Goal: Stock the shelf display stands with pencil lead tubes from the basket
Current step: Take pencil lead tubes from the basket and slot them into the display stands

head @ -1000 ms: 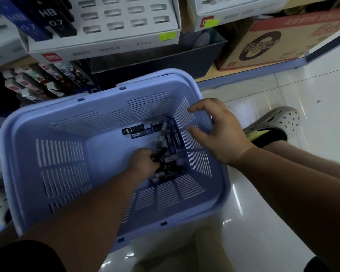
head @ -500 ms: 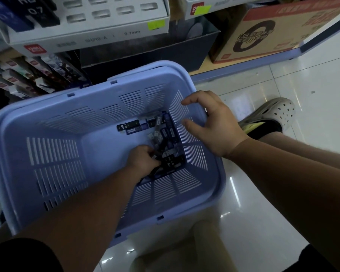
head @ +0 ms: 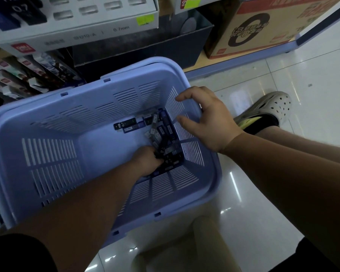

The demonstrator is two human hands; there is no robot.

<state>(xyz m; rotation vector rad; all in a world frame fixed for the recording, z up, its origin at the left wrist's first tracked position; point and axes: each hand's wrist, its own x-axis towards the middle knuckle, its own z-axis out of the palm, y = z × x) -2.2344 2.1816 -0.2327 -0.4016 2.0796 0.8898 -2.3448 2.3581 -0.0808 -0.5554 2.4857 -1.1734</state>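
Observation:
A lilac plastic basket [head: 53, 146] sits tilted in front of the shelf. Several dark pencil lead tubes [head: 161, 132] marked HB 0.7 lie heaped in its right bottom corner. My left hand [head: 145, 162] is down in the basket, its fingers curled into the heap and round some tubes. My right hand [head: 208, 122] rests on the basket's right rim, thumb inside and fingers hooked over the edge. A white display stand [head: 82, 24] with slots and a few dark tubes is on the shelf above.
Packaged stationery [head: 24, 75] hangs at the left under the display stand. A dark bin [head: 141, 48] and a cardboard box [head: 259, 26] stand on the low shelf behind. A foot in a pale clog [head: 269, 108] is on the white tiled floor at the right.
My left hand has dug a little deeper into the tube heap. The view has shifted, so the basket sits lower left in frame. My right hand stays on the rim.

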